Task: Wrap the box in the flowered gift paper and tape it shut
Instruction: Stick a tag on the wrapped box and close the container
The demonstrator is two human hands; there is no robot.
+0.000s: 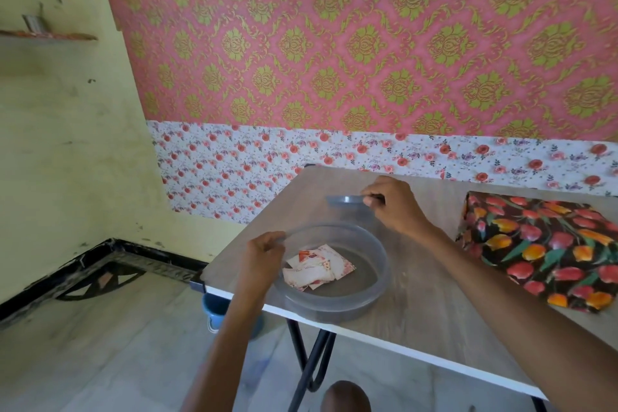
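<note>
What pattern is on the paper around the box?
Red and orange tulips with green leaves on black; the box shows best in the head view.

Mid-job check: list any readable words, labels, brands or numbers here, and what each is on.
No text can be read.
White-and-red paper scraps in the clear round plastic container: print too blurred.
Blue mug under the table: pale mark, too blurred.
Box in tulip-print gift paper: pattern only.
Grey plastic lid in the right hand: nothing legible.
</note>
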